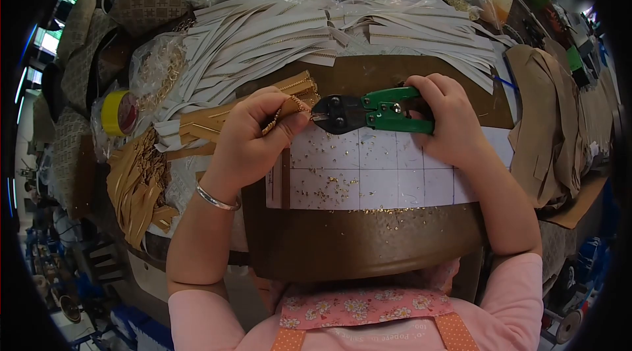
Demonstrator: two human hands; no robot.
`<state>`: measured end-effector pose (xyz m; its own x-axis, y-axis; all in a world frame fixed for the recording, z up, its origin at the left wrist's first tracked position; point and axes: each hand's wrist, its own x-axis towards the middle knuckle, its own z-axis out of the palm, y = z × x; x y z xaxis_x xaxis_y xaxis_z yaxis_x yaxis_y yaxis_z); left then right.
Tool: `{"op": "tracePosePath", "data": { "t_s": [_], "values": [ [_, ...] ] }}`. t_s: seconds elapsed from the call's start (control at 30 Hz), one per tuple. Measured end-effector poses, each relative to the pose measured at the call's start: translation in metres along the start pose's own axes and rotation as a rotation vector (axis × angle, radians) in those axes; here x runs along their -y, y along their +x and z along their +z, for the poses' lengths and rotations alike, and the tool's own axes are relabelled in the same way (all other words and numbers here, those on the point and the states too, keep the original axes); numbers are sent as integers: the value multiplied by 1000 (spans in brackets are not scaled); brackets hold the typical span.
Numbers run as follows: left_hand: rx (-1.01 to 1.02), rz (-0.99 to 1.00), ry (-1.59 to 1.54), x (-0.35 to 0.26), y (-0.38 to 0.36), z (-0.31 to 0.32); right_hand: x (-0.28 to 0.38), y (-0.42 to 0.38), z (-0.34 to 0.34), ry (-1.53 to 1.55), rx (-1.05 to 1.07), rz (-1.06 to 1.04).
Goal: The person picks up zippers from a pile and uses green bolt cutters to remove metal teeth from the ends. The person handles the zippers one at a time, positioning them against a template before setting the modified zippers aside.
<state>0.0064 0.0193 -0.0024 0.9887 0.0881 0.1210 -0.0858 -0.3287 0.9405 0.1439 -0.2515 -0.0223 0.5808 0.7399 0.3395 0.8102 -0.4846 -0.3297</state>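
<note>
My left hand [258, 132] pinches a tan zipper tape [287, 111] with gold metal teeth, bent over at the fingers. In my right hand [451, 117] are the green handles of a small bolt cutter [385, 111]. Its black jaws meet the zipper's toothed edge beside my left fingertips; whether they are closed on a tooth is too small to tell. Below lies a white sheet with ruled lines [408, 183], scattered with tiny gold zipper teeth [332, 186]. More tan zippers [204, 124] lie behind my left hand.
White zippers [263, 35] lie in piles at the back. A bunch of tan zippers [141, 180] and a yellow tape roll [118, 112] sit on the left. Brown fabric pieces [546, 127] are stacked on the right, with an orange-tipped bottle [498, 2] behind. The brown board [355, 245] curves toward me.
</note>
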Motion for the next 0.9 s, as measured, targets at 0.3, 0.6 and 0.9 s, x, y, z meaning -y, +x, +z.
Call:
{"op": "tracePosePath", "data": {
  "t_s": [0.3,0.6,0.9],
  "values": [
    [1,90,72,4,-1,1,-1,0,-1,-21,21,-18],
    [-142,149,251,-1,-3,10,1,0,1,-44,-4,-32],
    [-135,127,325,-10,-6,11,1,-2,0,-75,37,-16]
  ]
}}
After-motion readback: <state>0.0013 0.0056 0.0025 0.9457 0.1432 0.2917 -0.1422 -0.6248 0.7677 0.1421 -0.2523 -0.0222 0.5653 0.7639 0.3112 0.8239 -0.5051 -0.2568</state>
